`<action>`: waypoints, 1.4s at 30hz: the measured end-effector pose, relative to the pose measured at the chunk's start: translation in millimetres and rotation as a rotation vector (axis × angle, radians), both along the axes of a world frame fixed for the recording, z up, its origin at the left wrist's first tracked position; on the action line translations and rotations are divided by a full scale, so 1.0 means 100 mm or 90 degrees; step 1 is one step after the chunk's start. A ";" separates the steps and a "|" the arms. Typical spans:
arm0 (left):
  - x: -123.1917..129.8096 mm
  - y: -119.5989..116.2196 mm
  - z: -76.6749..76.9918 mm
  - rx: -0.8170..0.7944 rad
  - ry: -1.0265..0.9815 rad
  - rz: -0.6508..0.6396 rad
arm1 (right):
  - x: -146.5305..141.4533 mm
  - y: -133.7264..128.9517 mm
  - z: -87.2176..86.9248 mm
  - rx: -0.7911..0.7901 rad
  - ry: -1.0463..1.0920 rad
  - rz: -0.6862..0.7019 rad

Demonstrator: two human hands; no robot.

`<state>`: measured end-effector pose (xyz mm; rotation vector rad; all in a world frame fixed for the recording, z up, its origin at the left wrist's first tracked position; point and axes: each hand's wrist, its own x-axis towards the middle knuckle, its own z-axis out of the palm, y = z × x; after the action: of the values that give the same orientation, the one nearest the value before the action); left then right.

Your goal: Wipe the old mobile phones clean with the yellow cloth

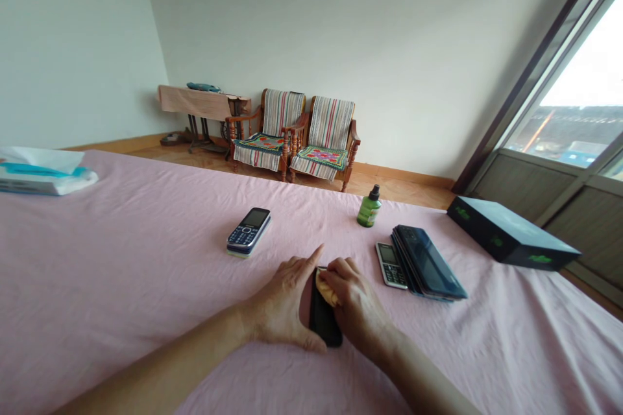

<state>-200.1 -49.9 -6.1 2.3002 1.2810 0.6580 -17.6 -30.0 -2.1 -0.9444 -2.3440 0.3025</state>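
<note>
A black smartphone point(322, 318) lies on the pink cloth in front of me. My left hand point(282, 301) is along its left side, thumb and index finger spread wide; the thumb tip is at the phone's lower end. My right hand point(354, 298) is closed around a folded yellow cloth point(325, 288) and presses it onto the upper part of the phone's face. The hand and cloth cover part of the phone. Beyond my left hand, a dark blue keypad phone point(249, 230) sits on top of another flat item.
Right of my hands are a small keypad phone point(390, 266) and a stack of smartphones point(426, 262). A green spray bottle point(368, 209) stands behind them. A black box point(511, 233) lies far right, a tissue pack point(46, 175) far left. Two wooden chairs point(321, 133) stand beyond the pink-covered surface point(146, 259).
</note>
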 end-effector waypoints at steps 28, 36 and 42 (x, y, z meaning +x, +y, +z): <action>0.01 -0.01 0.02 -0.042 0.043 0.010 | 0.04 0.01 -0.06 -0.045 0.046 -0.089; 0.03 0.00 0.01 -0.004 0.014 0.009 | 0.13 -0.34 -0.13 -0.076 0.072 -0.089; 0.03 0.01 -0.01 0.013 -0.001 -0.004 | 0.21 -0.62 -0.25 -0.080 0.076 -0.079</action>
<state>-197.2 -48.8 -7.6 2.3185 1.2713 0.6730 3.9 -91.7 -27.4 -1.0965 -2.1682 0.4463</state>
